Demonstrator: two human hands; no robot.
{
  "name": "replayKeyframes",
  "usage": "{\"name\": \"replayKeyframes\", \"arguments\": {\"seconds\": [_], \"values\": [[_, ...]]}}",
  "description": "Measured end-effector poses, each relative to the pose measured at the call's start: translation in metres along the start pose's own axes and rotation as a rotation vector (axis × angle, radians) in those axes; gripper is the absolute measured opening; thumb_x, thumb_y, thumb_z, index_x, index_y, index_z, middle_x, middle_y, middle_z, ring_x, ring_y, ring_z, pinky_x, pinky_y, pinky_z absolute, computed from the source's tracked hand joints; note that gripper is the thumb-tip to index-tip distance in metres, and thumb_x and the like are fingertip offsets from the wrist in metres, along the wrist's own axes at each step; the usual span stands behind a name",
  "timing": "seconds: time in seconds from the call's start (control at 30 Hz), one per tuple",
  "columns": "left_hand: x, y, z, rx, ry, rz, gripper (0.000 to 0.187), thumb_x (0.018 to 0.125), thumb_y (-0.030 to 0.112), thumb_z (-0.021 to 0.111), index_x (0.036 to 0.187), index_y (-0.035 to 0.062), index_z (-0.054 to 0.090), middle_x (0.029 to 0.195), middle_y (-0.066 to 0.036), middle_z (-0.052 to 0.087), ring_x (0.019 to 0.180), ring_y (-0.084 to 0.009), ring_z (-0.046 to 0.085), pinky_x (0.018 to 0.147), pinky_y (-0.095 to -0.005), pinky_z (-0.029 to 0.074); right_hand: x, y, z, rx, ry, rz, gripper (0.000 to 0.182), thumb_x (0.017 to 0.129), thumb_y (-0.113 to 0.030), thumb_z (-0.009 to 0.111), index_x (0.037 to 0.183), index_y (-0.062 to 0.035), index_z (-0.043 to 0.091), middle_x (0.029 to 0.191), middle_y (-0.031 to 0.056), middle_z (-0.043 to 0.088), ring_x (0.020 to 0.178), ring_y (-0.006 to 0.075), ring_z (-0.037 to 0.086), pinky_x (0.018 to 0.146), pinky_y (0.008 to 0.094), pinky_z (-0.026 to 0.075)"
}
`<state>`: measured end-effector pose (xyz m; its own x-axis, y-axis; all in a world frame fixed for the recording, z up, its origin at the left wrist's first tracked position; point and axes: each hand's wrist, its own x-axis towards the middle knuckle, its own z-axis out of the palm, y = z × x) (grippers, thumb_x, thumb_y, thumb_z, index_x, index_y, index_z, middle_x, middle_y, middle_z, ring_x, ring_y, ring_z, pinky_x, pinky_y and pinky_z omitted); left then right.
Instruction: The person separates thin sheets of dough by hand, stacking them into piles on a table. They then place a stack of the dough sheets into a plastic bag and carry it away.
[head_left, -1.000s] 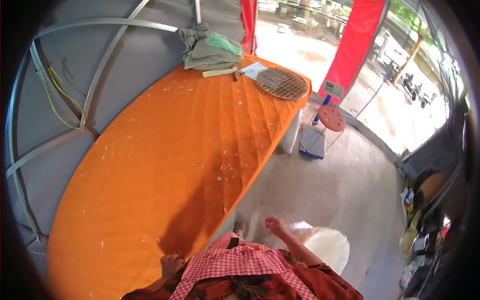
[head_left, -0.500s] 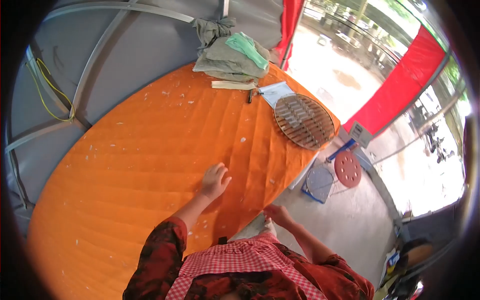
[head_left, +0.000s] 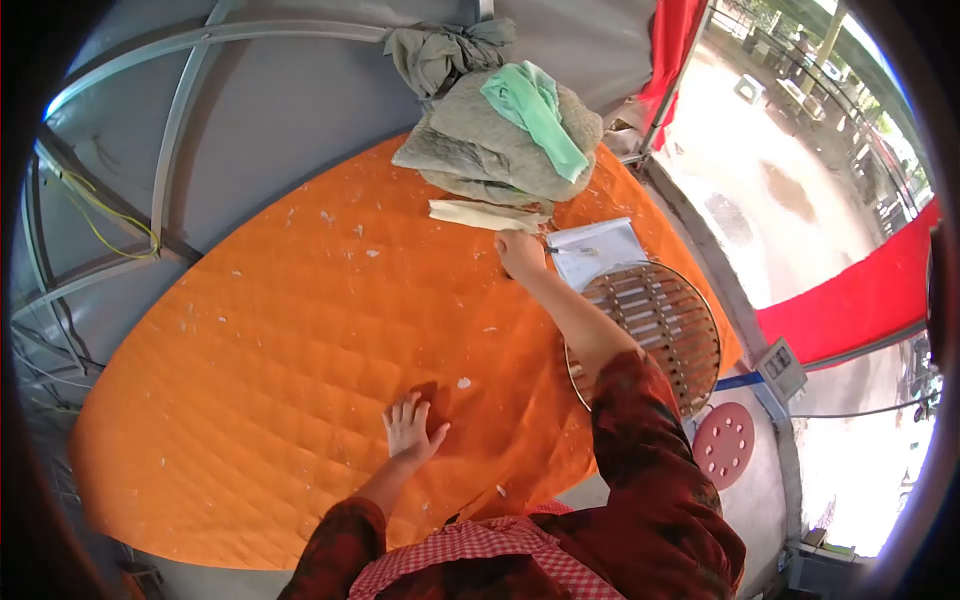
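Note:
My left hand is open with its fingers spread, over the orange table cover. Reaching across to the far side, my right hand has its fingers curled down at the cover, just below a cream strip. What those fingers close on is hidden; a small dark object lay around that spot earlier. White paper sheets with a pen on them lie right of this hand. Beneath my right forearm is a round slatted rack, partly covering the paper.
Grey folded fabric with a mint-green cloth on top is piled at the far edge. A red stool seat with holes stands beyond the right edge. Metal frame bars and grey sheeting run along the left.
My right hand has moved from the near table edge to the far side by the cream strip. My left hand's fingers have spread. The view has shifted.

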<state>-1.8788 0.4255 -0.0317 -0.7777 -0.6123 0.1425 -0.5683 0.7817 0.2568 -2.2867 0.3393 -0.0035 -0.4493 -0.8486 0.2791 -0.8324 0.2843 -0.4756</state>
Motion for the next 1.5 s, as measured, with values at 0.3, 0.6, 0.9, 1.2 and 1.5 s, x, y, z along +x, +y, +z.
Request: {"name": "replayKeyframes", "arguments": {"seconds": [0.3,0.6,0.9,1.2,1.5], "values": [[0.003,-0.007,0.006,0.012,0.011,0.027,0.057,0.071,0.037,0.075,0.114,0.0073,0.052,0.131,-0.017,0.046,0.119,-0.0396,0.042,0.097,-0.0559,0.031,0.112,0.003,0.073,-0.579,-0.306,0.166,0.032,0.087,-0.022,0.055,0.115,-0.0126,0.065,0.122,0.0051,0.059,0.116,0.0261,0.050,0.093,0.0524,0.034],[0.006,-0.003,-0.004,-0.002,0.101,-0.002,0.053,0.068,0.036,0.074,0.108,0.0079,0.054,0.123,-0.015,0.051,0.113,-0.0351,0.046,0.093,-0.0551,0.034,0.113,-0.028,0.035,-0.267,-0.379,-0.070,0.033,0.082,-0.014,0.060,0.115,-0.0106,0.064,0.104,0.0106,0.064,0.096,0.0283,0.060,0.076,0.0457,0.045],[0.011,-0.049,0.016,-1.160,-0.018,-0.317,0.054,0.078,0.041,0.069,0.119,0.0095,0.053,0.129,-0.011,0.050,0.120,-0.0342,0.045,0.099,-0.0494,0.036,-0.045,-0.202,-0.085,0.369,-0.448,-0.045,0.032,0.076,-0.017,0.061,0.107,-0.0111,0.059,0.096,0.0181,0.066,0.091,0.0365,0.065,0.075,0.0479,0.049],[0.008,-0.005,-0.110,-2.289,0.200,-0.354,0.025,0.090,0.012,0.041,0.106,-0.0033,0.051,0.105,-0.014,0.054,0.099,-0.0258,0.054,0.090,-0.0415,0.047,-0.255,-0.243,-0.086,0.799,-0.706,0.063,0.031,0.084,-0.020,0.062,0.106,-0.0003,0.056,0.100,0.0152,0.064,0.091,0.0242,0.062,0.080,0.0368,0.048],[0.001,0.043,-0.108,-2.138,0.344,-0.527,0.014,0.091,0.012,0.038,0.101,0.0050,0.046,0.085,-0.007,0.052,0.074,-0.0185,0.051,0.072,-0.0359,0.046,-0.339,-0.241,-0.090,0.582,-0.369,-0.052,0.033,0.088,-0.014,0.051,0.118,-0.0060,0.041,0.094,0.0207,0.058,0.082,0.0375,0.062,0.067,0.0444,0.047]]}}
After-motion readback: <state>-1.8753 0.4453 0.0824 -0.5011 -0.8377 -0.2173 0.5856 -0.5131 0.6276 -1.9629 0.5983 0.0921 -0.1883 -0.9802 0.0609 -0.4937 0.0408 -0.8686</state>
